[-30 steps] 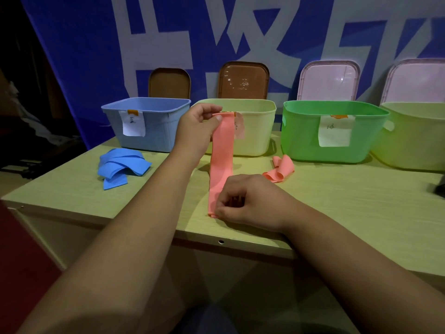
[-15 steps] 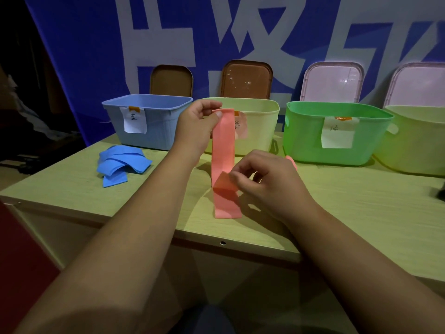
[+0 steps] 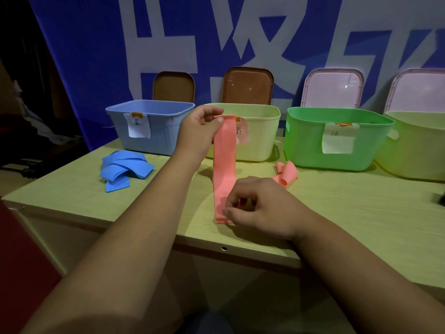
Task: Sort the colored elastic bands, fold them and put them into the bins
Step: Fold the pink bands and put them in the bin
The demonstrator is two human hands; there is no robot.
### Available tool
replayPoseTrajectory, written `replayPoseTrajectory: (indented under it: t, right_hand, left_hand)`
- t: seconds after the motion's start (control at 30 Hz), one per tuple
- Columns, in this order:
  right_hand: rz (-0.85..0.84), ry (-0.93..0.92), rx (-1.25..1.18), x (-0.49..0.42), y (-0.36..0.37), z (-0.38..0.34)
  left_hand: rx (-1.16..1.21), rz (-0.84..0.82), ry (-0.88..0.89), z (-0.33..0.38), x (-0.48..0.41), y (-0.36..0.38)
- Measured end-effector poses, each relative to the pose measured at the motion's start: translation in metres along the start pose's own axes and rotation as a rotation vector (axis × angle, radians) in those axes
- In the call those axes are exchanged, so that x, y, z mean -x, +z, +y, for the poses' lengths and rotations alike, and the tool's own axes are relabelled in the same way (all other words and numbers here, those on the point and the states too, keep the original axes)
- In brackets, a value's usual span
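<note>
We are pinching the pink band (image 3: 224, 165) by its ends, left hand (image 3: 199, 133) high, right hand (image 3: 260, 208) near the table's (image 3: 361, 213) front edge; it is hanging soft, probably light.

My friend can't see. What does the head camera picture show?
A left hand pinches the top of a long pink band and a right hand pinches its bottom end on a table, holding it upright. Blue bands and a curled pink band lie loose before four open bins.

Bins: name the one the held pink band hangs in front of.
The pale yellow bin, second from left, between the blue bin and the green bin; the pink band overlaps its label.
</note>
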State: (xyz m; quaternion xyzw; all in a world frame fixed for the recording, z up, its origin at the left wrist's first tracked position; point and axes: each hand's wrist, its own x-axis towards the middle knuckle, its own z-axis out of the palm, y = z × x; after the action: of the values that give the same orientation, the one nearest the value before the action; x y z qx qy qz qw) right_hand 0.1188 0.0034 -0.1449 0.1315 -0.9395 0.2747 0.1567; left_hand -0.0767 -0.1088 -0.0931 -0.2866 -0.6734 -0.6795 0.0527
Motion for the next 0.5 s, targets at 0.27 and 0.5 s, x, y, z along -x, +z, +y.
replayPoseTrajectory:
  t: [0.27, 0.5]
  right_hand:
    - [0.028, 0.05, 0.007, -0.003, 0.004, 0.004]
    - [0.233, 0.282, 0.046, -0.007, -0.001, 0.012]
  left_hand:
    - [0.031, -0.011, -0.005, -0.01, 0.008, 0.0]
    - [-0.039, -0.095, -0.027, -0.016, 0.019, 0.001]
